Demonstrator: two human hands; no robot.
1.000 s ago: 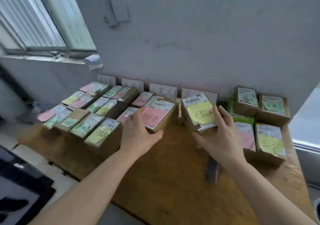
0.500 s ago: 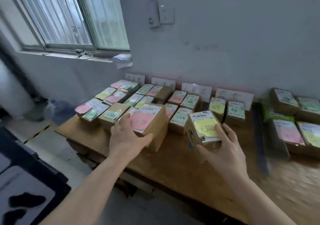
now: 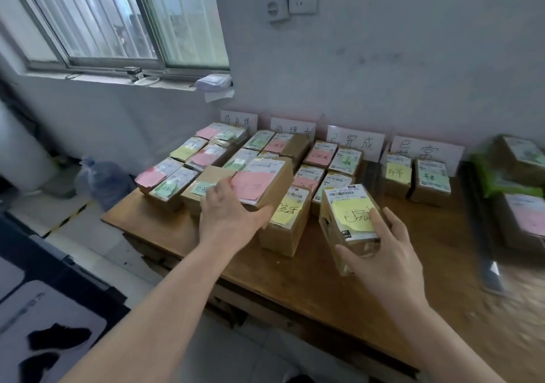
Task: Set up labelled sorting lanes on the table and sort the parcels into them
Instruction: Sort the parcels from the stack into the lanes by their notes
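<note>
Your left hand (image 3: 228, 220) is gripping a box with a pink note (image 3: 261, 183), fingers wrapped along its near left side and thumb under its near edge, holding it above the boxes in the second lane. Your right hand (image 3: 386, 253) is clasping a box with a yellow note (image 3: 349, 220), thumb on the note and fingers curled around its lower front, just above the wooden surface (image 3: 339, 288), near the third lane's boxes.

Brown cardboard parcels (image 3: 274, 223) at centre frame carry pink, yellow and green notes plus white barcode labels. The table (image 3: 324, 288) is orange-brown wood; white handwritten signs (image 3: 355, 142) stand against a pale grey wall (image 3: 413, 58) above.
</note>
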